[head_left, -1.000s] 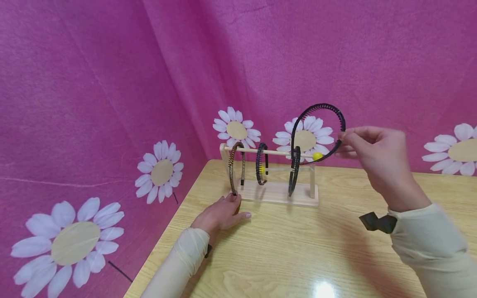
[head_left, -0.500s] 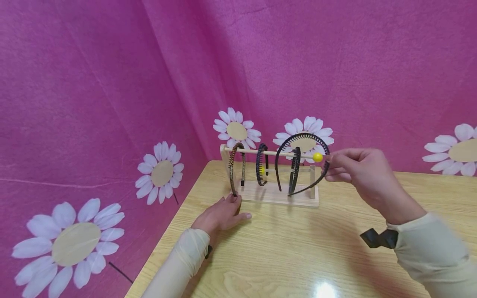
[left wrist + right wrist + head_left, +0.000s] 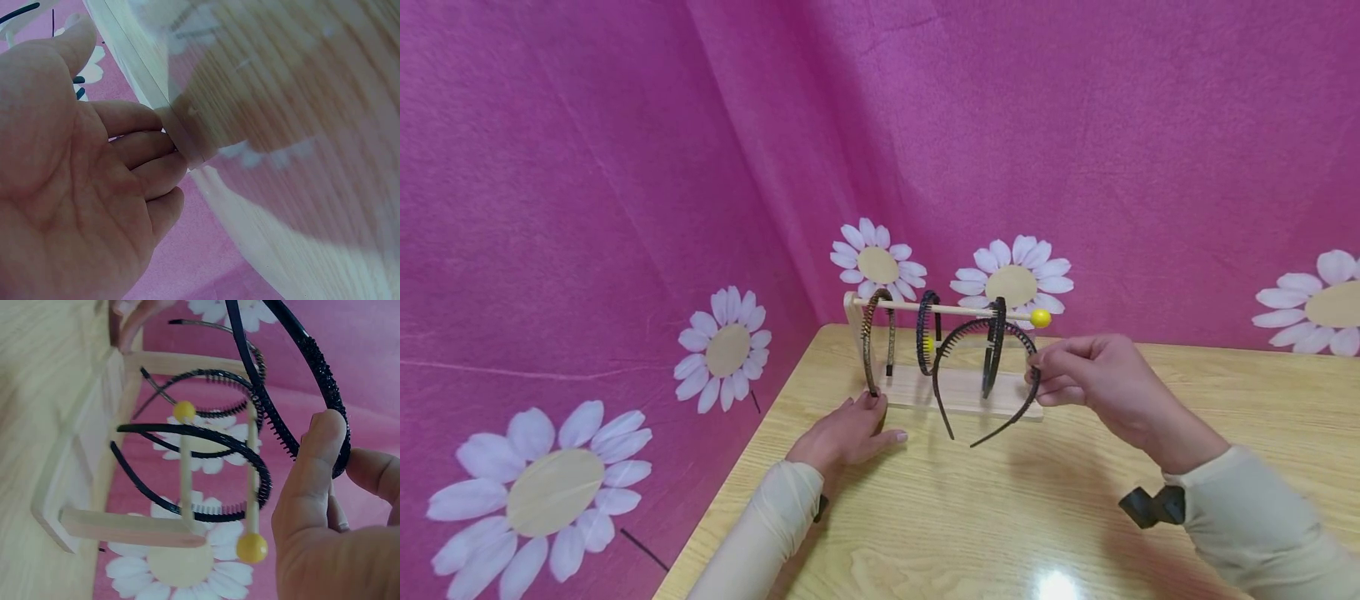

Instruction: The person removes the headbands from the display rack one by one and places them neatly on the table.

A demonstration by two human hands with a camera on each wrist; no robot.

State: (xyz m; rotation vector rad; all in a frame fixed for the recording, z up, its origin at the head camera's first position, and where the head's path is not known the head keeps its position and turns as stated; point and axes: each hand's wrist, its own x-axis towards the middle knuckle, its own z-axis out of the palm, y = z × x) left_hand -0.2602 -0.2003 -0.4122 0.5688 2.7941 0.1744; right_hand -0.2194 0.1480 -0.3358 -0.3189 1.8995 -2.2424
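Observation:
My right hand (image 3: 1105,387) pinches the side of a black toothed headband (image 3: 322,362) between thumb and fingers. In the head view this headband is upright in front of a wooden rack (image 3: 906,385), its two ends pointing down. From the rack's upper rod hang a gold-brown headband (image 3: 867,333) at the left, a dark toothed headband (image 3: 922,333) in the middle and another black headband (image 3: 997,342) near the right end. My left hand (image 3: 842,429) touches the front left of the rack's base with extended fingers, as the left wrist view (image 3: 94,181) also shows.
A yellow ball (image 3: 1040,318) caps the upper rod's right end. Another yellow ball (image 3: 184,411) caps a lower rod. The rack stands on a wood-grain table (image 3: 970,517), with pink cloth (image 3: 1150,150) printed with daisies behind and to the left.
My right hand has brought the headband down and to the left, from above the rod's yellow ball to below the rod in front of the rack. My left hand has stayed at the base.

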